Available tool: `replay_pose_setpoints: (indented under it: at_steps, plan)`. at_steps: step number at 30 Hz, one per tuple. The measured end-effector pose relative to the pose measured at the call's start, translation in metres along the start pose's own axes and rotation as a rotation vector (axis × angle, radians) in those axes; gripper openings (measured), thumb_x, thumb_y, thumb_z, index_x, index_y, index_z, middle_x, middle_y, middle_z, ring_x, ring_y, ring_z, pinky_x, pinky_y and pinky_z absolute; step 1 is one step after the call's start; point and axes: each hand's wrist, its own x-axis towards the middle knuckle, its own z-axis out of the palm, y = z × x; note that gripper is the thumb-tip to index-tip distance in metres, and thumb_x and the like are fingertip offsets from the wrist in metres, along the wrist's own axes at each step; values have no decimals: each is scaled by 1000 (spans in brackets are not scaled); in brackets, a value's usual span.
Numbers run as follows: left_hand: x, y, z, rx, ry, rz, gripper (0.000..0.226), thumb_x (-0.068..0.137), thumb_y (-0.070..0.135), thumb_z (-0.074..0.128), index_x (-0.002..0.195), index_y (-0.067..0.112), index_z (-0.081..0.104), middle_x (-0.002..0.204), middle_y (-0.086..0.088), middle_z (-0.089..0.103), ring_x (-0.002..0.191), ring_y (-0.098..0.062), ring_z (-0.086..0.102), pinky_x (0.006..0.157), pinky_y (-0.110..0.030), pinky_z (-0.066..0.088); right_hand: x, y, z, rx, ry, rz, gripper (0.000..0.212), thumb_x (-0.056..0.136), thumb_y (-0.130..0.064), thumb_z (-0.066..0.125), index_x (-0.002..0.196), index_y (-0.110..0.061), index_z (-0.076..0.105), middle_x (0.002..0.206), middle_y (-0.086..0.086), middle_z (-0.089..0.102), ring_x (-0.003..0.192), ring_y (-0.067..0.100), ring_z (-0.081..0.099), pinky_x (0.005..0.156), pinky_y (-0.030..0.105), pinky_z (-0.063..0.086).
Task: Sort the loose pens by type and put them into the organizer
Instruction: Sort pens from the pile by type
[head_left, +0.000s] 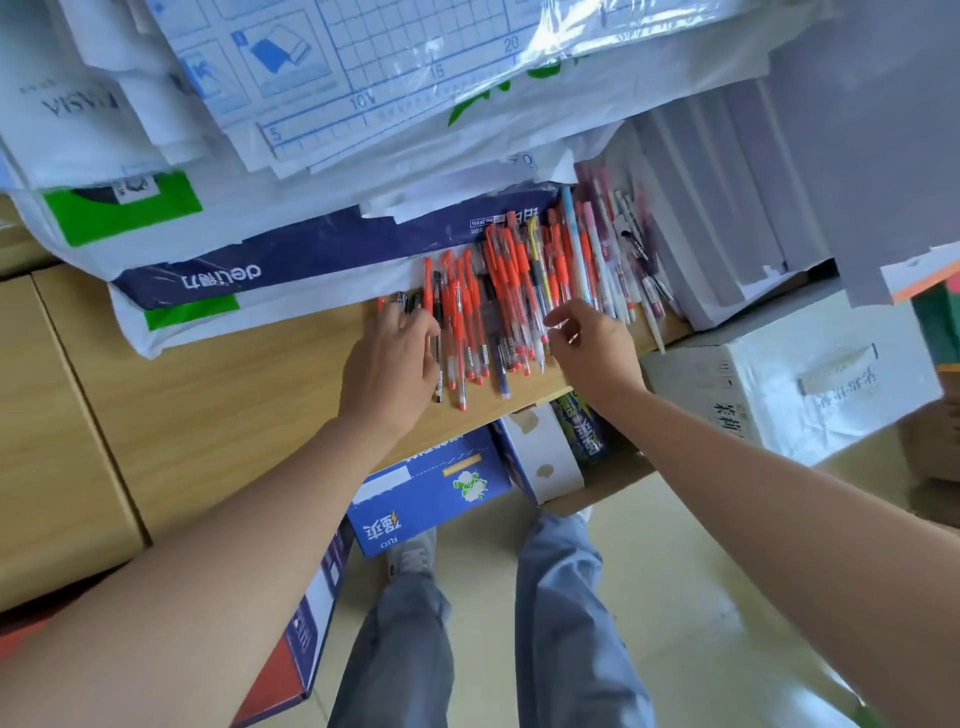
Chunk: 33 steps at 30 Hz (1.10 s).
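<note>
- The left hand (390, 364) lies palm down on the desk (218, 395), at the left end of the pens (498, 306).
- Its fingers (400, 322) are stretched fairly straight and rest on a few dark pens (415, 303), whose ends poke out just past the fingertips.
- Nothing is plainly gripped. The thumb lies just beside a black pen (438, 364), and I cannot tell whether it touches it.
- The right hand (592, 353) hovers at the right side of the pile with its fingers (569, 312) bent.
- Forefinger and thumb are drawn near each other over the clear-barrelled pens. Blur there hides whether a pen is pinched between them.
- Between the two sets of fingers lie the red pens (470, 317), packed side by side and partly stacked, roughly parallel. Their near ends point back toward the wrists.
- Beyond the right fingertips and to their right lie pale pens (597, 254) in pink, white and light blue, running the same way.
- Just past the left fingertips is a paper pack (311, 260) in white and dark blue. The far ends of the pens reach up to it.
- More papers and plastic sleeves are heaped on that pack.
- Right of the right hand, past the pale pens, stand white boxes (727, 218).
- Below both wrists, under the desk edge, sits a blue box (431, 493).
</note>
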Motion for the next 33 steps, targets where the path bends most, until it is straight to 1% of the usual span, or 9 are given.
replay_pose_setpoints:
  at_steps: [4,8,10,15,19,22,26,30,33]
  plan:
    - [17,32,6,-16,-37,76,39,87,13,61,124,23,54,112,-5,46,102,-22,50,80,-35,49,15,21,-15,-61,37,26,17,90,-11,52,104,-15,60,72,2,64,56,13,55,49,24,44]
    - [32,60,26,27,-90,114,60,86,15,64,140,31,44,133,-8,37,113,-24,45,93,-40,47,34,43,-26,-45,57,40,14,89,-14,56,103,-14,58,71,4,65,63,22,62,59,38,54]
    - [39,75,35,72,-117,114,68,86,18,66,144,36,36,141,-8,29,118,-24,41,96,-38,45,42,52,-33,-44,53,17,12,91,-19,57,102,-13,57,69,1,63,64,22,60,61,37,52]
    - [52,105,51,169,-113,51,64,88,24,61,146,34,34,142,-9,27,121,-24,38,98,-35,42,58,67,-46,-32,-17,-62,15,89,-27,61,98,-15,57,68,-1,60,62,21,58,55,32,49]
    - [56,112,54,130,-40,-21,54,84,17,64,135,27,49,128,-9,39,110,-23,46,88,-33,48,70,68,-43,-107,-63,-128,35,83,-50,65,88,-15,63,68,-4,62,61,17,60,56,29,52]
    - [58,118,52,84,-36,-36,45,86,15,63,129,23,53,117,-6,41,96,-16,47,71,-23,43,77,67,-35,-214,-118,-130,51,78,-64,61,82,-13,61,72,1,63,66,19,60,58,32,52]
    - [66,124,51,-33,-44,-98,32,93,17,56,125,19,55,111,-3,47,72,-10,47,53,-18,33,84,66,-45,-135,-177,-132,23,84,-35,64,76,-14,61,67,0,61,63,17,60,54,25,46]
    - [74,143,44,-457,6,-276,26,100,32,46,115,15,59,107,1,62,95,-15,59,81,-30,48,81,69,-61,63,-280,-261,14,81,-22,66,73,-17,56,66,0,60,59,13,54,57,28,49]
    - [85,158,43,-595,-26,-352,34,99,38,45,101,8,62,84,-1,61,76,-17,56,70,-34,44,74,70,-66,108,-441,-352,15,82,-24,69,75,-21,55,67,-6,58,62,10,55,60,23,45]
